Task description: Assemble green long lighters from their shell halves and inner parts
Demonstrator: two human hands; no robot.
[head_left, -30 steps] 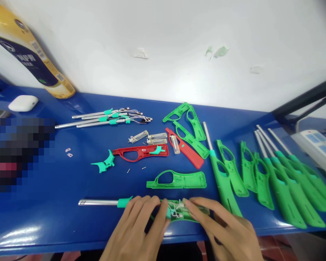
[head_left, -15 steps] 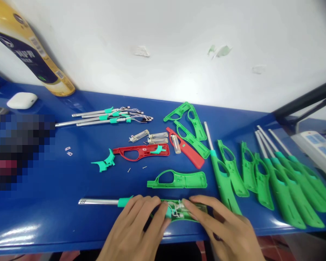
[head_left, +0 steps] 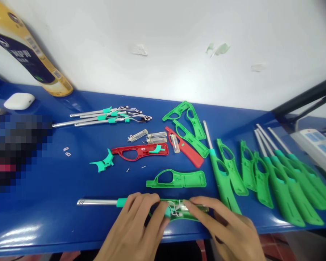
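Near the front edge of the table lies an opened green gas lighter (head_left: pixel 176 218), its metal tube (head_left: pixel 97 202) pointing left. White wires (head_left: pixel 174 207) show inside the half shell between my hands. My left hand (head_left: pixel 136 226) holds the lighter around its trigger part, fingers bent over the shell and a teal piece. The fingers of my right hand (head_left: pixel 229 224) press on the clear fuel tank (head_left: pixel 185 206) in the handle; the hand partly hides it. Just behind, a loose green half shell (head_left: pixel 188 179) lies with its inside up.
Assembled green lighters (head_left: pixel 282 188) and half shells stand at the right. Farther back are red shells (head_left: pixel 136 154), fuel tanks (head_left: pixel 157 136), wired metal tubes (head_left: pixel 97 117), teal triggers (head_left: pixel 103 161) and small screws (head_left: pixel 143 167). A yellow bottle (head_left: pixel 57 87) is at back left.
Both hands stay on the lighter with almost the same grip. My right fingers have shifted slightly at the clear tank, and the whole view has moved a little.
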